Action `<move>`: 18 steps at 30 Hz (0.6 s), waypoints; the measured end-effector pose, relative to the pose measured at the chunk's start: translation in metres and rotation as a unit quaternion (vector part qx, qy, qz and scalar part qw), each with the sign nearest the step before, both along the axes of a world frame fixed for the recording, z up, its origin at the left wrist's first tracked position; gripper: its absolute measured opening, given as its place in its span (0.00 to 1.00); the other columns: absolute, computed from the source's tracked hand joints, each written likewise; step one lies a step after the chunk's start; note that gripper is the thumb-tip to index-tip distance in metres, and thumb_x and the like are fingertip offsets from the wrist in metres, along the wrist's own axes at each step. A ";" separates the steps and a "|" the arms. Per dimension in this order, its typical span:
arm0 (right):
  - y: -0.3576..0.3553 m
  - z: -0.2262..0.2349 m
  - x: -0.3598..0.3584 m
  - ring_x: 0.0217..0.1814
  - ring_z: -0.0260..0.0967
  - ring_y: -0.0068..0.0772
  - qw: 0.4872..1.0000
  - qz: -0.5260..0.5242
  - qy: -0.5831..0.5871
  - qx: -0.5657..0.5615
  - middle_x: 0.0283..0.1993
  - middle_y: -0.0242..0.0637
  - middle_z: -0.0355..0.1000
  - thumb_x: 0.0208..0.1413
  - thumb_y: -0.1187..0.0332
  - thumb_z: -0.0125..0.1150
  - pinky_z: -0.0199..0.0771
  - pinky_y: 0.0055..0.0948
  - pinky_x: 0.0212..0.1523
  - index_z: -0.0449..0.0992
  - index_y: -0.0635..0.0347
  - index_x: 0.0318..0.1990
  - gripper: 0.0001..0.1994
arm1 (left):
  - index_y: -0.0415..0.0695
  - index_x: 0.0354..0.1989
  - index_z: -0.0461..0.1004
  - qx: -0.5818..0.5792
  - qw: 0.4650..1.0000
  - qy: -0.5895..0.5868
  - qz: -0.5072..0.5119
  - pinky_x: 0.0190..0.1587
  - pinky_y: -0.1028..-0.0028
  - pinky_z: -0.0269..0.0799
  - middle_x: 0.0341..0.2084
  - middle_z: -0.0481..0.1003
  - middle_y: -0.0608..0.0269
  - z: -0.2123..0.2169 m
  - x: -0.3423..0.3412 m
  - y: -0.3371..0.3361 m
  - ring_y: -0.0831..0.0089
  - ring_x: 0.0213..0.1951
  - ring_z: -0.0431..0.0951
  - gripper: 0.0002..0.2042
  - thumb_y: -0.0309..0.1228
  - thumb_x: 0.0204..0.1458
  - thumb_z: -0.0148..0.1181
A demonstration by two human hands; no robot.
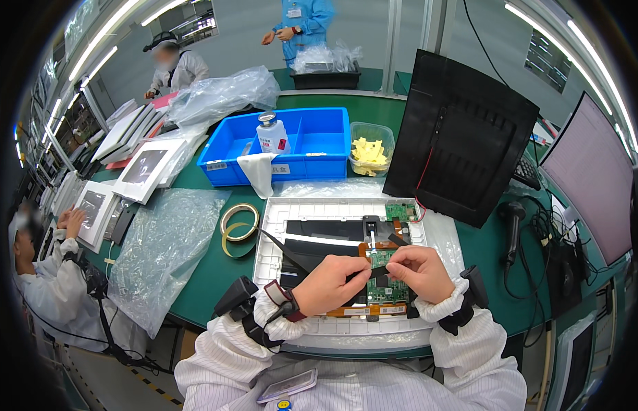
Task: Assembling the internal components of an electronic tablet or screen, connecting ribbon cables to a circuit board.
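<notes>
A white rectangular frame (274, 222) with a dark panel lies before me on the table. On it is a green circuit board (385, 294), edged by orange-brown flex strips (360, 312). Both of my hands are above the board, close together. My left hand (330, 284) is closed in a pinch, and so is my right hand (423, 274). Between their fingertips stretches a short black strip (378, 271), probably tape. A longer black strip (280, 248) runs from the frame's left edge toward my left hand. A smaller green board (400, 211) sits at the frame's upper right.
Tape rolls (227, 231) lie left of the frame. Behind it stand a blue divided bin (223, 168) with a bottle (272, 137) and a clear tub of yellow pieces (370, 151). A black panel (456, 137), scanner (512, 226) and monitor (593, 178) are right. People work left and beyond.
</notes>
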State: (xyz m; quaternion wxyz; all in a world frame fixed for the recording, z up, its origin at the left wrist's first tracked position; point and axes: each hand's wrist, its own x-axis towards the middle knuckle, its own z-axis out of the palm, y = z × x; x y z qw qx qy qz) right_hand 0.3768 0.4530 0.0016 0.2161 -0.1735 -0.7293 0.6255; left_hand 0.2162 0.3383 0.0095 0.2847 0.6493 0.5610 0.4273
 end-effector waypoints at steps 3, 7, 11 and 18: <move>-0.002 0.004 -0.002 0.26 0.64 0.18 1.000 0.012 -0.006 0.017 0.25 0.33 0.67 0.45 0.73 0.57 0.64 0.15 0.26 0.72 0.67 0.27 0.05 | 0.35 0.25 0.67 0.008 1.000 0.002 -0.001 0.23 0.76 0.61 0.15 0.66 0.55 0.001 0.000 -0.001 0.67 0.17 0.65 0.07 0.27 0.47 0.48; -0.005 0.003 -0.003 0.24 0.61 0.20 0.992 0.039 -0.032 0.113 0.24 0.32 0.68 0.42 0.72 0.60 0.62 0.17 0.24 0.73 0.65 0.28 0.06 | 0.35 0.26 0.67 0.006 0.999 0.022 -0.024 0.23 0.75 0.61 0.16 0.66 0.54 -0.002 0.000 0.000 0.65 0.18 0.65 0.06 0.27 0.46 0.48; -0.008 0.008 -0.004 0.23 0.61 0.22 0.985 0.046 -0.025 0.166 0.23 0.32 0.68 0.41 0.72 0.60 0.60 0.19 0.23 0.73 0.64 0.28 0.06 | 0.35 0.26 0.66 0.010 0.998 0.032 -0.045 0.23 0.74 0.61 0.16 0.65 0.54 -0.004 0.000 0.001 0.64 0.18 0.65 0.06 0.27 0.46 0.48; -0.007 -0.001 -0.005 0.23 0.62 0.30 0.977 0.056 0.013 0.204 0.22 0.35 0.68 0.38 0.76 0.60 0.61 0.23 0.23 0.72 0.64 0.24 0.04 | 0.36 0.24 0.66 -0.019 0.997 0.008 -0.076 0.22 0.75 0.59 0.14 0.62 0.57 -0.006 0.000 0.003 0.70 0.17 0.62 0.06 0.26 0.46 0.47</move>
